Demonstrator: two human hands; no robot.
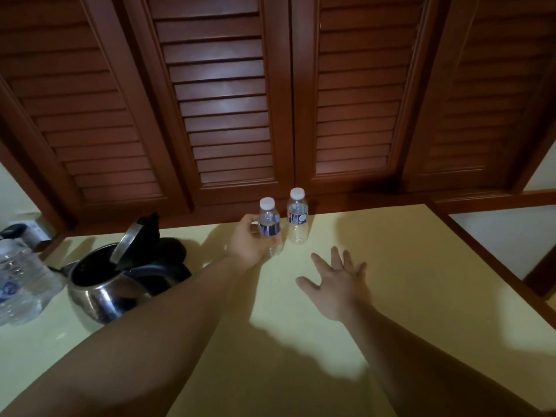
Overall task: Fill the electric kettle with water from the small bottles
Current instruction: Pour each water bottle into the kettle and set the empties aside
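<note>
Along the far edge of the yellow table point(391, 266), I am gripping the nearer of the two small water bottles with my left hand point(246, 243), my fingers point(272, 240) wrapping round its labelled middle. That small bottle point(270, 225) is standing upright, or very nearly, with its white cap point(267, 203) on. The second small bottle point(298, 216) is standing just beside it, closer to the louvred wooden doors point(222, 100) behind the table, and it is capped as well. My right hand point(337, 282) is hovering over the bare table near the bottles, its fingers spread and straight, grasping nothing.

The steel electric kettle point(99, 291) is sitting toward the left edge of the table, well apart from the bottles, with its lid point(128, 240) tipped up and its dark mouth showing. A larger clear bottle point(21, 278) is standing at the left edge beside it; I cannot tell how full it is.

I am judging this to be the very start of the job: picking up the first bottle, with nothing opened. The next move is probably calling for my free right hand to come to the cap and twist it off while my left is steadying the bottle, then for carrying the bottle left over the kettle's mouth and tilting it carefully so the water does not spill onto the table.
</note>
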